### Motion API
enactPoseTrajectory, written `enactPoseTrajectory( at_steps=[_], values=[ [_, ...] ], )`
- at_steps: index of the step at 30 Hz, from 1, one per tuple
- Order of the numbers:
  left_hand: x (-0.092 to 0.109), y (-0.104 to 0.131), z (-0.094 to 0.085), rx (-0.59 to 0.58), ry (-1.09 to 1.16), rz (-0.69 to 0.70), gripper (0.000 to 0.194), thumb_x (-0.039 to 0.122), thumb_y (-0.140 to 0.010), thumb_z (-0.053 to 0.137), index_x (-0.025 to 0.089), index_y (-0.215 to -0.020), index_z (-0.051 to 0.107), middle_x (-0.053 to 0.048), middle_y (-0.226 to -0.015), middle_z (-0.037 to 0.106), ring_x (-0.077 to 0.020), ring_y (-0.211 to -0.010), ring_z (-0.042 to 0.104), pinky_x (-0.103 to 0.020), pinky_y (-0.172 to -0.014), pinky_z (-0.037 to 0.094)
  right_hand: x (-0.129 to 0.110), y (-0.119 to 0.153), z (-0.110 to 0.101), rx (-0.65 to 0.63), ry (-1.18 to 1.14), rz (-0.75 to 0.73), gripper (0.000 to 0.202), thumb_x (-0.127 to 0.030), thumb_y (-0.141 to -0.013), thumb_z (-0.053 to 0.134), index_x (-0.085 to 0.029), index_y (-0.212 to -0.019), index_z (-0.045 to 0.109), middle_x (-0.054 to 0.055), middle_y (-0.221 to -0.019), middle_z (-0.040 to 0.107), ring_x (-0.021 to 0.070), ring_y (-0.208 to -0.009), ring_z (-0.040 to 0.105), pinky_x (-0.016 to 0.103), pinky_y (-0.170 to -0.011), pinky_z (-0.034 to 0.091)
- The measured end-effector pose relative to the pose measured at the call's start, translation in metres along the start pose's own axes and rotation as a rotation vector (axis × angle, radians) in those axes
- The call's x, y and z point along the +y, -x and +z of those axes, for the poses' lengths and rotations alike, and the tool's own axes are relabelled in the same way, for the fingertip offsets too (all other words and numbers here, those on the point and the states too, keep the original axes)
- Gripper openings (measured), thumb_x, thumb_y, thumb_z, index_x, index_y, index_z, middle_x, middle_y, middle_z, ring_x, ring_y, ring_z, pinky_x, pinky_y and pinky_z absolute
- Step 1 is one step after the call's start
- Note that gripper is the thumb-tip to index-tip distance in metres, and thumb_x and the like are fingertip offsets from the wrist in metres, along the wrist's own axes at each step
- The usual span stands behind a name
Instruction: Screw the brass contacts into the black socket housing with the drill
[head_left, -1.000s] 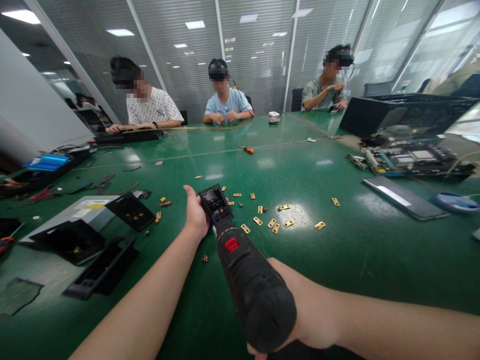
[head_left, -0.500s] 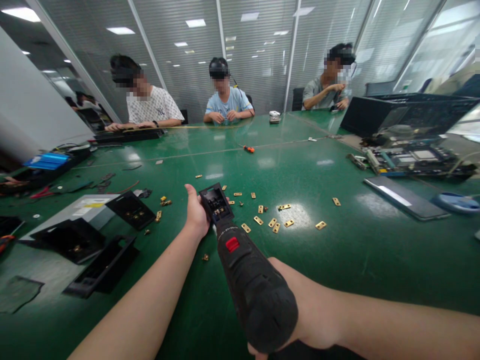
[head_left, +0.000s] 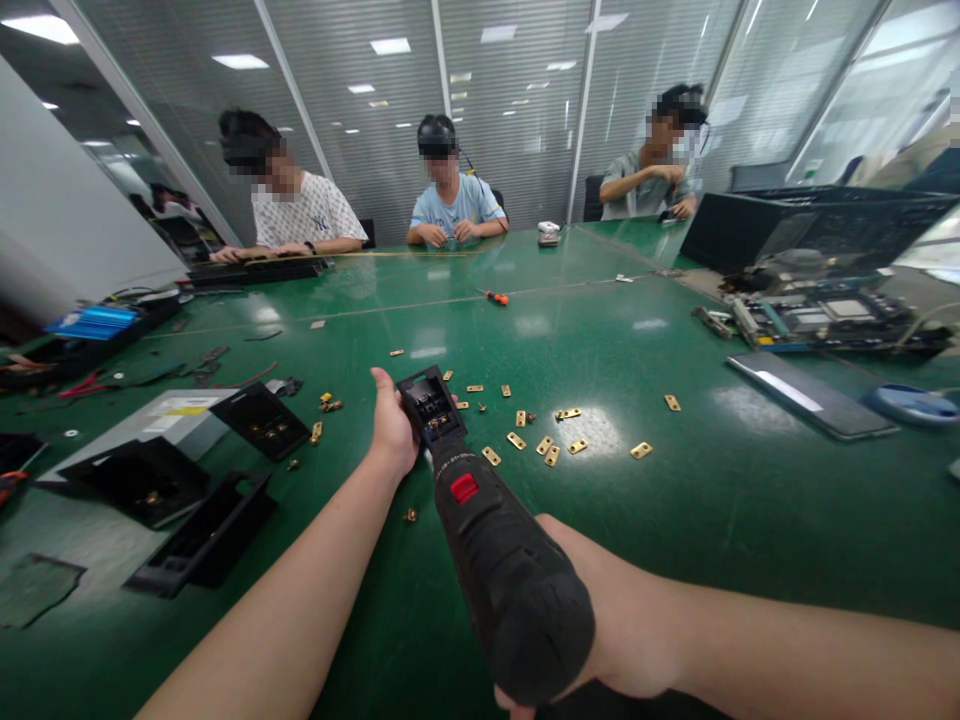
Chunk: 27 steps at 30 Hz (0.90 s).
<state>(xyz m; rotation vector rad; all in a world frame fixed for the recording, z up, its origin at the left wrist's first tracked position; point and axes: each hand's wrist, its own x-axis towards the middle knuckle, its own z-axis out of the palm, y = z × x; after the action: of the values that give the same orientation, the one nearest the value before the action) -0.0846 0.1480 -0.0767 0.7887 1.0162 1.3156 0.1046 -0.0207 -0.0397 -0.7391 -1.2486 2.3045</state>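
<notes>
Along the left edge of the green table (head_left: 705, 520), a black tray (head_left: 161, 318) carries a blue finned block (head_left: 96, 322). Nearer the table's near left corner, a pale metal box (head_left: 161, 412) lies with black housings about it: an open housing (head_left: 112, 465) has a small brass piece (head_left: 153, 497) inside, and a tilted housing (head_left: 251, 405) beyond it holds several brass fittings (head_left: 270, 432). In front of these lies a long trough-like housing (head_left: 202, 540), too dark inside to tell what it contains. Loose brass hardware (head_left: 330, 403) lies just right of the tilted one.

Well in from the near edge, the left hand (head_left: 394, 430) supports a small black housing (head_left: 429, 378), its open side up, with brass bits (head_left: 439, 424) within at the near end. The thumb stands up off its left side; the other fingers are mostly hidden behind it. The right hand (head_left: 619, 610) is wrapped round a power drill (head_left: 510, 570), whose nose meets that housing's near end in view; the bit tip cannot be seen.

Small brass plates (head_left: 516, 440) are scattered to the right. Toward the right edge are a flat dark panel (head_left: 810, 397), a circuit board (head_left: 847, 310) and, at the far right corner, a large black case (head_left: 742, 230), its contents unclear.
</notes>
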Motion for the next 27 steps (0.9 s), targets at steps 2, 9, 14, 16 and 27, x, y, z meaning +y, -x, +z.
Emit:
enactPoseTrajectory(
  at_steps=[2, 9, 14, 16, 27],
  values=[
    [0.0003, 0.0002, 0.0004, 0.005, 0.002, -0.006, 0.089, 0.085, -0.084, 0.022, 0.011, -0.094, 0.072, -0.016, -0.076, 0.077, -0.032, -0.078, 0.076, -0.044, -0.068, 0.063, -0.0006, -0.0003, 0.0001, -0.008, 0.002, 0.002, 0.043, -0.028, -0.036, 0.095, -0.011, -0.059, 0.062, 0.001, -0.06, 0.064, 0.0131, -0.057, 0.063, 0.021, -0.053, 0.052],
    [-0.0007, -0.0008, -0.0007, 0.011, 0.017, -0.024, 0.09, 0.086, -0.082, 0.025, 0.011, -0.098, 0.072, -0.016, -0.078, 0.077, -0.0325, -0.079, 0.076, -0.045, -0.069, 0.063, 0.0003, -0.0005, -0.001, -0.034, 0.023, -0.029, 0.043, -0.031, -0.039, 0.095, -0.011, -0.058, 0.063, 0.001, -0.06, 0.064, 0.0129, -0.057, 0.064, 0.021, -0.053, 0.053],
    [0.0012, 0.0008, 0.0018, 0.023, 0.013, -0.031, 0.089, 0.085, -0.084, 0.024, 0.011, -0.098, 0.072, -0.016, -0.075, 0.076, -0.0321, -0.078, 0.076, -0.044, -0.069, 0.063, 0.0019, 0.0003, 0.0001, -0.007, -0.009, 0.01, 0.049, -0.033, -0.034, 0.096, -0.011, -0.06, 0.061, -0.001, -0.059, 0.063, 0.0124, -0.056, 0.063, 0.02, -0.052, 0.051],
    [0.0014, 0.0008, 0.0019, 0.02, 0.003, -0.025, 0.089, 0.084, -0.084, 0.023, 0.011, -0.098, 0.072, -0.016, -0.075, 0.076, -0.0319, -0.078, 0.076, -0.044, -0.069, 0.063, 0.002, 0.0006, 0.0003, -0.006, 0.002, -0.002, 0.047, -0.033, -0.036, 0.096, -0.011, -0.059, 0.062, 0.0, -0.06, 0.064, 0.0121, -0.056, 0.063, 0.02, -0.052, 0.051],
    [0.0009, 0.0001, 0.0016, 0.006, 0.003, -0.012, 0.087, 0.083, -0.085, 0.024, 0.011, -0.096, 0.073, -0.016, -0.075, 0.076, -0.0323, -0.079, 0.076, -0.044, -0.069, 0.063, -0.0003, -0.0005, -0.001, -0.021, 0.012, -0.024, 0.041, -0.03, -0.038, 0.095, -0.01, -0.057, 0.064, 0.002, -0.059, 0.064, 0.0134, -0.056, 0.063, 0.022, -0.053, 0.053]
  ],
)
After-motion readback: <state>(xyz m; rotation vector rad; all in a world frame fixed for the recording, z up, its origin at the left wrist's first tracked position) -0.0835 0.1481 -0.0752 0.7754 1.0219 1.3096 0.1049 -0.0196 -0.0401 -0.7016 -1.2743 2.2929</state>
